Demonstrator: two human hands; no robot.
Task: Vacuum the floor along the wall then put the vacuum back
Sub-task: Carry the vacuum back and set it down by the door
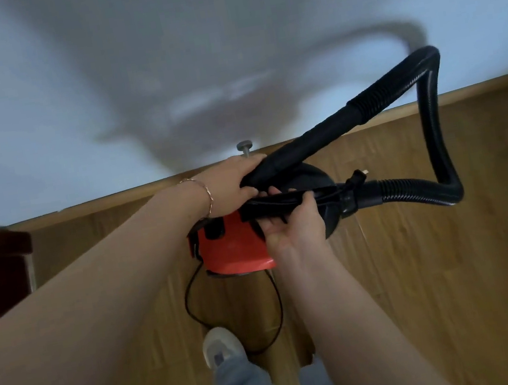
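Two hands on the vacuum (234,245), head view only. The right hand (294,222) has its fingers curled round the black top handle (281,203). The left hand (231,186), just above it, wraps the stiff black nozzle tube (299,148). The vacuum sits between the person and the wall (31,94), close to the wooden baseboard (430,96). It looks lifted off the floor (456,260) (contact hidden, cannot confirm). Risks, my judgement: the power cord (193,301) hangs in a loose loop below the vacuum, right by the shoe (220,344), so a step could snag it and jerk the body. The hose (430,117) bows out wide to the vacuum's right and could spring loose or knock the wall. Materials: glossy red plastic shell, rounded; black ribbed hose, flexible; thin rubbery cord; matt white wall; wood-grain plank floor; small metal door stop (245,148) beyond the vacuum.
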